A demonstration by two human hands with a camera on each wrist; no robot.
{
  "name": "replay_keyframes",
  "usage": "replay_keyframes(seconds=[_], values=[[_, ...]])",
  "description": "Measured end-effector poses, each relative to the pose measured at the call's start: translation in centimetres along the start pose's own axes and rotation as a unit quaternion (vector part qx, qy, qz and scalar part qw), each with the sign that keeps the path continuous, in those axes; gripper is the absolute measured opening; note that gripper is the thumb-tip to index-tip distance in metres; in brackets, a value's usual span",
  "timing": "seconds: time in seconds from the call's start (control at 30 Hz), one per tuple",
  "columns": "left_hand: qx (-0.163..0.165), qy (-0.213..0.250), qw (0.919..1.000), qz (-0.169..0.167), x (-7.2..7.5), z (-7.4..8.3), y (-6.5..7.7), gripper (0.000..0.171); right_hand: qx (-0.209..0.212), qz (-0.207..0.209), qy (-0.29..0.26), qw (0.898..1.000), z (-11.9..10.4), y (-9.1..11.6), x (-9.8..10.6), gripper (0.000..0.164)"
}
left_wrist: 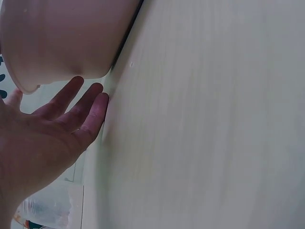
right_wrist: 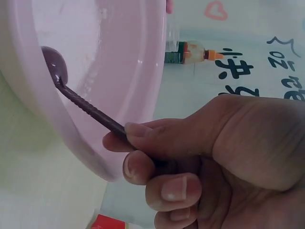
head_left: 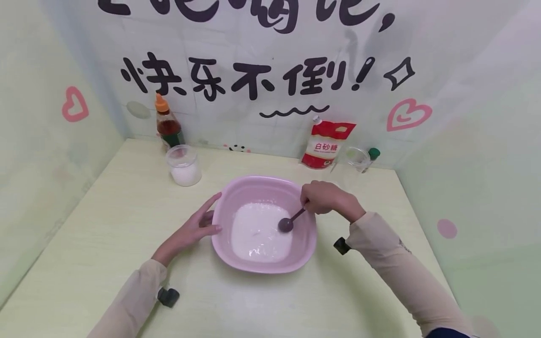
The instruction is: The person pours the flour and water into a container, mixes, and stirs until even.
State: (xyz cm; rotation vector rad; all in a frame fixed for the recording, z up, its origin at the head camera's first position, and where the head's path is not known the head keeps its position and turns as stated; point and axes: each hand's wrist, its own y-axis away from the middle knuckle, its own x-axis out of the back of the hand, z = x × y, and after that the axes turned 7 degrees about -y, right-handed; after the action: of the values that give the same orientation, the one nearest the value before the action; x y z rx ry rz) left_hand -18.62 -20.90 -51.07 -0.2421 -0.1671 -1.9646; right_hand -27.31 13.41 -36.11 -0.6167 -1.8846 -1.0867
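Sleeves: a light right sleeve (head_left: 405, 272) crosses the lower right of the frame, and a light left sleeve (head_left: 131, 300) enters at the lower left.
Basin: the pink basin (head_left: 262, 270) stands at the centre of the frame on the pale desk (head_left: 105, 220).
White contents: a shiny white layer (head_left: 253, 234) covers the basin's floor (liquid or paste, one cannot tell).
Spoon: the dark spoon (head_left: 285, 225) slants into the basin's right half, its bowl at the white layer; how deep it dips is unclear.
Right grip: the right grip (head_left: 325, 197), right of centre, is closed around the spoon's handle, thumb and forefinger pinching it.
Left grip: the left grip (head_left: 194, 230), left of centre, is spread, fingers extended against the basin's left side (apparently steadying it).
Done: the basin is already charged, and work with the spoon appears under way.
Left: the spoon is not yet out of the basin; whether the contents are fully mixed cannot be judged.
Supplies: a clear tub (head_left: 186, 171) holding white matter stands at upper left; a red pouch (head_left: 323, 155) stands at upper right.
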Motion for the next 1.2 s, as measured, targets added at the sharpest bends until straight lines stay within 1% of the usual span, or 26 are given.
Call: replay_keyframes(seconds=[0.07, 0.2, 0.4, 0.5, 0.6, 0.67, 0.73, 0.83, 0.97, 1.1, 1.2], values=[[0.0, 0.003, 1.0, -0.002, 0.0, 0.0, 0.0, 0.087, 0.006, 0.008, -0.004, 1.0, -0.1, -0.3, 0.0, 0.007], [0.0, 0.003, 1.0, -0.002, 0.0, 0.1, -0.1, 0.087, 0.048, 0.006, -0.012, 0.999, -0.6, -0.7, -0.1, 0.013], [-0.002, 0.001, 1.0, 0.002, 0.0, 0.0, -0.1, 0.087, 0.117, -0.041, -0.039, 0.992, -2.3, -1.5, -1.2, 0.019], [-0.009, 0.002, 1.0, 0.002, 0.0, -0.1, -0.2, 0.087, 0.155, -0.062, -0.03, 0.986, -3.1, -1.7, -2.1, 0.018], [-0.014, 0.002, 0.9999, 0.0, 0.0, -0.3, -0.2, 0.086, 0.17, -0.072, -0.021, 0.983, -3.5, -1.6, -2.7, 0.016], [-0.011, 0.0, 0.9999, 0.001, 0.1, -0.3, -0.2, 0.086, 0.162, -0.077, -0.025, 0.984, -3.4, -1.3, -2.9, 0.014], [-0.008, -0.003, 1.0, 0.003, 0.1, -0.3, -0.2, 0.087, 0.139, -0.079, -0.035, 0.987, -3.0, -1.1, -2.9, 0.013], [-0.004, -0.007, 1.0, 0.005, 0.2, -0.2, -0.2, 0.087, 0.104, -0.084, -0.05, 0.99, -1.9, -0.7, -2.6, 0.011], [0.0, -0.013, 0.9999, 0.006, 0.2, -0.2, -0.2, 0.087, 0.071, -0.081, -0.062, 0.992, -0.2, -0.4, -1.8, 0.01], [0.001, -0.017, 0.9998, 0.006, 0.2, -0.2, -0.2, 0.087, 0.043, -0.058, -0.061, 0.996, 0.9, -0.5, -0.9, 0.013], [0.002, -0.017, 0.9999, 0.004, 0.2, -0.2, -0.2, 0.087, 0.039, -0.029, -0.045, 0.998, 1.1, -0.7, -0.4, 0.015]])
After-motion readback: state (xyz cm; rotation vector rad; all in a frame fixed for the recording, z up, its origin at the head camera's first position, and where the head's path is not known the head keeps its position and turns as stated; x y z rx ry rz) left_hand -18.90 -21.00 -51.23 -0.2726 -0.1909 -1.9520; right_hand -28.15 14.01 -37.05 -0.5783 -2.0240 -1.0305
